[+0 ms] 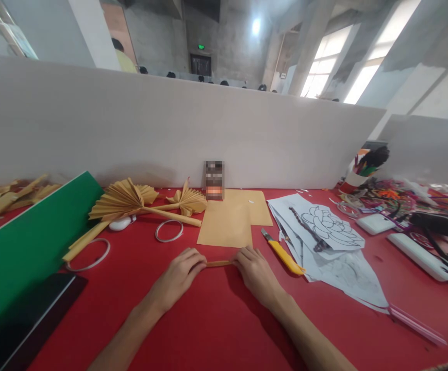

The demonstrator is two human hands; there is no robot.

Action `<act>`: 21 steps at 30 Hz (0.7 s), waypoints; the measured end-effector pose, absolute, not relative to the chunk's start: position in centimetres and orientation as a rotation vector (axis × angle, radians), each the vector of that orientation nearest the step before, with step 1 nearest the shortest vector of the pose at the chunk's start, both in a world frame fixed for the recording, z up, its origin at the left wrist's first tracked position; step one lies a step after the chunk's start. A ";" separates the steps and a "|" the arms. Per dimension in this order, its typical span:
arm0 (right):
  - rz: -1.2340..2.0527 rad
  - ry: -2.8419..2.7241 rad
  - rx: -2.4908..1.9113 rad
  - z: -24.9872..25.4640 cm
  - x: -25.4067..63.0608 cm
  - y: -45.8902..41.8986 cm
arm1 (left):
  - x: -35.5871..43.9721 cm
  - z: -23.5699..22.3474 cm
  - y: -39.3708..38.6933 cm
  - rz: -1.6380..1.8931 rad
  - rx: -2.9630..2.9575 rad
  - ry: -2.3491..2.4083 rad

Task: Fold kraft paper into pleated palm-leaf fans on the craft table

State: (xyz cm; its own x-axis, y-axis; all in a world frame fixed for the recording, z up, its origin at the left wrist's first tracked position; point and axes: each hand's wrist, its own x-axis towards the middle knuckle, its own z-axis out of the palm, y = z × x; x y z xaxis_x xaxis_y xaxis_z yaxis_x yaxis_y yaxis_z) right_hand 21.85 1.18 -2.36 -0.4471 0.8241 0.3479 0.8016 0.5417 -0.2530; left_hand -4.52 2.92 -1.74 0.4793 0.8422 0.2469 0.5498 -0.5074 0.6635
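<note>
A narrow folded paper strip [219,264], tan in colour, lies between my two hands on the red table [193,319]. My left hand [185,270] pinches its left end, and my right hand [252,268] pinches the right end. Fingers cover both ends of the strip. Just beyond the hands lie flat sheets of tan paper [226,221], one overlapping another. To the right of my right hand rests a yellow utility knife [283,255] with its blade showing. Pleated paper fans on rolled paper handles, a large fan [121,203] and a smaller fan [188,200], lie at the back left.
A green board [42,237] leans at the left beside a dark flat device [49,319]. Drawings on white paper [324,232] spread at the right, near a white power strip [420,256] and a pen cup [353,180]. A grey partition [169,129] closes off the back.
</note>
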 end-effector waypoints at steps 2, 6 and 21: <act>0.076 -2.324 -1.347 -2.4 22.6 1.4 | -5.1 -1.7 3.1 0.756 2.228 1.161; 0.148 -2.268 -1.364 -2.5 23.7 1.7 | -6.3 -1.5 3.4 0.718 2.206 1.192; 0.099 -2.280 -1.397 -2.5 23.5 1.7 | -4.1 -1.8 1.8 0.587 2.716 1.382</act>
